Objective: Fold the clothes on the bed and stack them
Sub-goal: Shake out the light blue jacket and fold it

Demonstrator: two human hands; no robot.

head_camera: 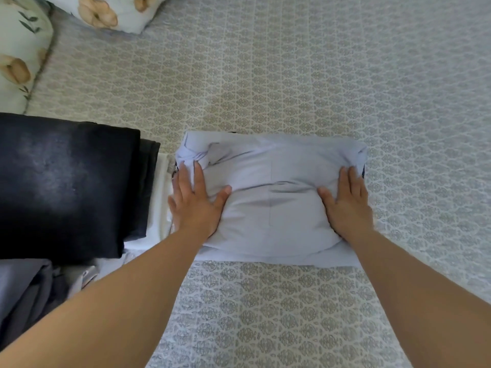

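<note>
Patterned bedspread (292,75) covers the bed. Left hand (195,203) and right hand (346,205) lie flat, fingers straight, pressing opposite ends of the folded pale-blue garment (271,192) between them. Just outside the left hand sits a dark folded stack (66,181). Floral pillows (21,54) lie well beyond it.

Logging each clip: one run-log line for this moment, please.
left hand flat on folded lavender garment | right hand flat on it | dark folded stack beside

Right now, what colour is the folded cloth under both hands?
Pale lavender-blue folded garment, plain, clearest in the head view.
</note>
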